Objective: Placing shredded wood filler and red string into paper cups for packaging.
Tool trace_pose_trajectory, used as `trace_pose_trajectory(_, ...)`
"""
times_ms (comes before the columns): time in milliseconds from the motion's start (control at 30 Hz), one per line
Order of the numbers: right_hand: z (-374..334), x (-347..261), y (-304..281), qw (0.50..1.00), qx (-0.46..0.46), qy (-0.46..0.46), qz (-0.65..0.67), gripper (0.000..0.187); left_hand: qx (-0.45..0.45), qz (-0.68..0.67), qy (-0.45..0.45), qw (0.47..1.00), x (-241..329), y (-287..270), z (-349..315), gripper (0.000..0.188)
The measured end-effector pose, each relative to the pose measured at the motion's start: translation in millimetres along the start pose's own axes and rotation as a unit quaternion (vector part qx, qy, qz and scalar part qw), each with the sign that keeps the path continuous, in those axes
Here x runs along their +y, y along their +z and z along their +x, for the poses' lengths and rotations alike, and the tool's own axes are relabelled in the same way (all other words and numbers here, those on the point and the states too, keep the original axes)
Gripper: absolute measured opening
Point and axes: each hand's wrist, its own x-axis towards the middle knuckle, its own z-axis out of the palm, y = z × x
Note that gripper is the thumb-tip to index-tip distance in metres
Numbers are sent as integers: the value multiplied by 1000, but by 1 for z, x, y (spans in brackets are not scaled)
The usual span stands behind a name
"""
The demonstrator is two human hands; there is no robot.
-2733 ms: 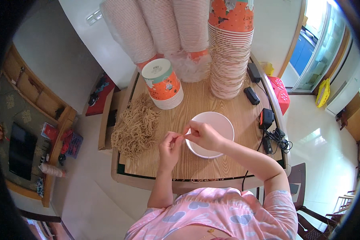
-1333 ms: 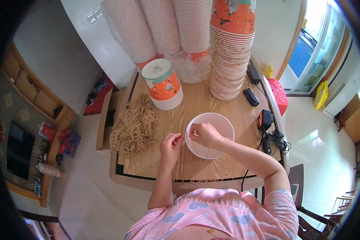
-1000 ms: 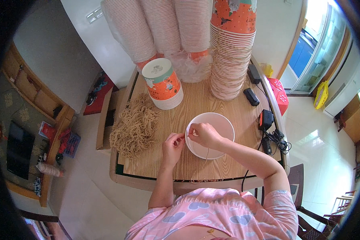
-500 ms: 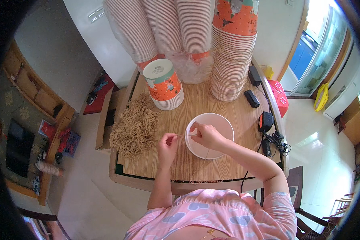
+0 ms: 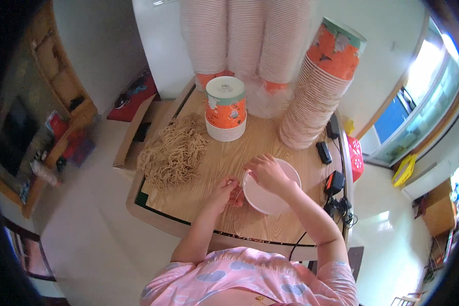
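Observation:
A white paper bucket (image 5: 273, 202) stands mouth up on the table in front of me. At its left side my left hand (image 5: 226, 194) pinches a thin beige string (image 5: 238, 200), part of which trails toward the table's front edge. My right hand (image 5: 268, 173) bends over the bucket's upper left rim, fingers curled together; whatever is between them is hidden. Further left lies a loose heap of beige strings (image 5: 173, 155). Behind it, a short stack of orange and green paper buckets (image 5: 226, 113) rests upside down.
A tall leaning stack of buckets (image 5: 313, 97) with strings hanging along it stands at the back right. Plastic-wrapped bucket stacks (image 5: 245, 38) rise at the back. Black adapters (image 5: 334, 182) and cables line the right edge. An open cardboard box (image 5: 137, 132) is beside the table's left.
My view has turned. My hands have moved from pulling the string between them to the bucket's left rim, the right hand over it and the left just outside.

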Motion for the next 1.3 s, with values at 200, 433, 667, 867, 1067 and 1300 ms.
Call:
trace_pose_trajectory(200,-29,-5,-21,997,-24,30,64,16,-40,26,116,992,-15,8,17,10)
trace_pose_trajectory(433,-47,2,-45,960,-103,169,200,19,-89,135,291,943,-27,43,41,10)
trace_pose_trajectory(667,-53,-6,-51,966,-126,158,158,20,-143,76,192,968,-28,32,23,13)
trace_pose_trajectory(867,-63,-2,-47,964,-109,178,166,19,-205,264,283,899,-31,15,11,32)
trace_pose_trajectory(1067,-52,-4,-54,953,-156,169,196,20,-110,296,288,904,-39,30,19,16)
trace_pose_trajectory(1300,-46,-3,-43,948,-141,188,215,18,-112,270,321,901,-30,20,13,18)
